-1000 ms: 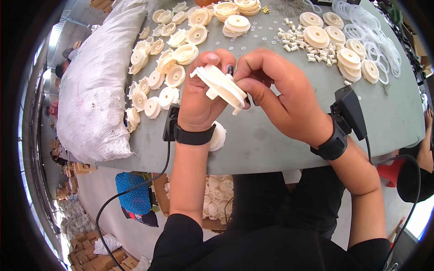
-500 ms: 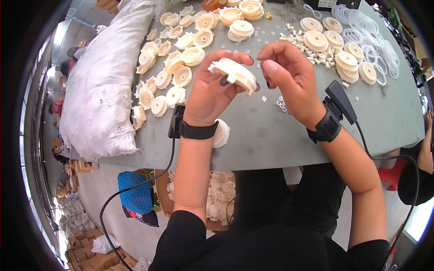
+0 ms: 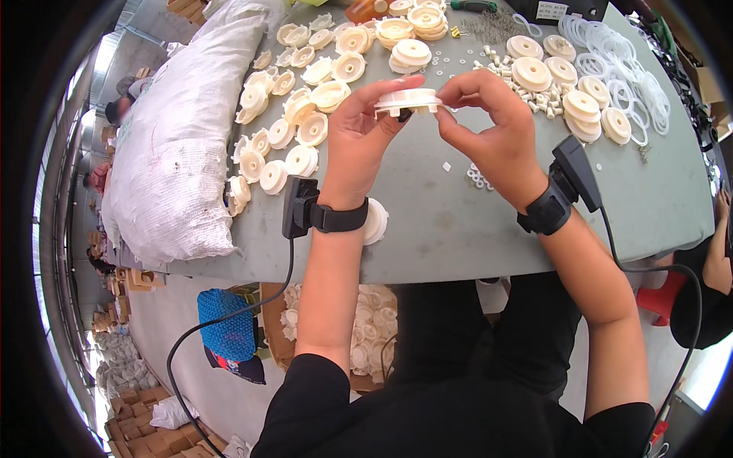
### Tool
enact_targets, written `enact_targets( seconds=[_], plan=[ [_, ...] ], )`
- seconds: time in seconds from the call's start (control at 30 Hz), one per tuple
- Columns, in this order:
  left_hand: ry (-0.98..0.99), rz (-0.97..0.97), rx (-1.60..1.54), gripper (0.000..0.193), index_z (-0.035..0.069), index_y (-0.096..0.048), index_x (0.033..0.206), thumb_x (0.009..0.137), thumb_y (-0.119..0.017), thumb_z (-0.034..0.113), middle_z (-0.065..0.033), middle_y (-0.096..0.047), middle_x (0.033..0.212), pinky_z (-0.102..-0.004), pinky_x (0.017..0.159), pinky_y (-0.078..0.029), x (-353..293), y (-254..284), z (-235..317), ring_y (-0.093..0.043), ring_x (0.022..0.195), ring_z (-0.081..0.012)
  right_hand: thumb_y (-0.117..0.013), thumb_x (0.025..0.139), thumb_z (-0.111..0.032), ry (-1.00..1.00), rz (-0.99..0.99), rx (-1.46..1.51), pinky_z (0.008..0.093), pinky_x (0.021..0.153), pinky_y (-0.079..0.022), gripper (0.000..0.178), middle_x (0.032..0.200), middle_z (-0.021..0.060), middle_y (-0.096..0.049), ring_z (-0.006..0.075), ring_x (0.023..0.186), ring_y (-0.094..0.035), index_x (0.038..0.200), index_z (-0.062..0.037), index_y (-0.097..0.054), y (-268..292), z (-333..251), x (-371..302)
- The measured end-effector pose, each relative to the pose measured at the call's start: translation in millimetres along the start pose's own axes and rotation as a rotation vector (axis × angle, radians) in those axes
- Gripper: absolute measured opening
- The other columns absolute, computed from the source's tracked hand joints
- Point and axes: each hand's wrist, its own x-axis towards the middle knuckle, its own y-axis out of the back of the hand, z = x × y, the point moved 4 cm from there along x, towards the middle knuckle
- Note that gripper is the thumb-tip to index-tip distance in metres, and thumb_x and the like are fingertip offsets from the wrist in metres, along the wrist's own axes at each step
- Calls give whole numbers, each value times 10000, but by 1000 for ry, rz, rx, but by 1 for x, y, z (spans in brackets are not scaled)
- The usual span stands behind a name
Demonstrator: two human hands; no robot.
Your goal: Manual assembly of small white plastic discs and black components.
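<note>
The left grip [image 3: 356, 153] covers one end of the flanged cream wheel [image 3: 410, 98], seen nearly edge-on, its hub out of sight. Whether the right grip [image 3: 496, 126] pinches something at the rim is too small to tell. The left wrist strap [image 3: 340, 219] hides part of a paler wheel [image 3: 376, 221]. The top edge crops a black box [image 3: 576, 11] and an orange container [image 3: 366, 11]; individual strands in the wire tangle [image 3: 495, 30] blur together.

Left hand [image 3: 357, 145] gripping, right hand [image 3: 500, 137] curled inward, forearms [image 3: 330, 294] forward
</note>
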Motion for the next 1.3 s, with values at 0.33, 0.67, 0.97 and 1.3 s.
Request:
enact_targets(
  seconds=[0.33,0.67,0.97,1.3],
  plan=[
    [-21,78,33,329,64,-529,1121,810,-635,53,-177,-525,1195,-328,835,-479,2,-3,6,-568,1022,-233,-646,649,24,24,-22,-34,269,656,-462,160,761,53,-575,169,731,-571,789,-32,-592,1,-4,2],
    [-312,196,719,231,56,-544,938,745,-646,-21,-55,-527,958,-247,677,-452,-3,-5,12,-537,857,-141,-634,666,13,77,23,-150,259,627,-452,131,743,56,-570,164,707,-565,781,-27,-587,2,1,1],
    [-33,215,480,178,26,-507,934,821,-633,79,-17,-548,852,-200,610,-424,-3,4,-1,-526,719,-73,-669,666,-7,-14,-22,-69,239,630,-459,182,744,40,-554,126,677,-535,827,-34,-588,-1,4,-4],
    [57,195,279,232,27,-464,978,844,-616,139,-23,-544,881,-207,598,-454,-3,7,-1,-539,733,-62,-698,737,-75,-341,-57,220,222,671,-517,245,862,30,-593,75,746,-589,927,0,-564,-9,23,-9]
  ],
)
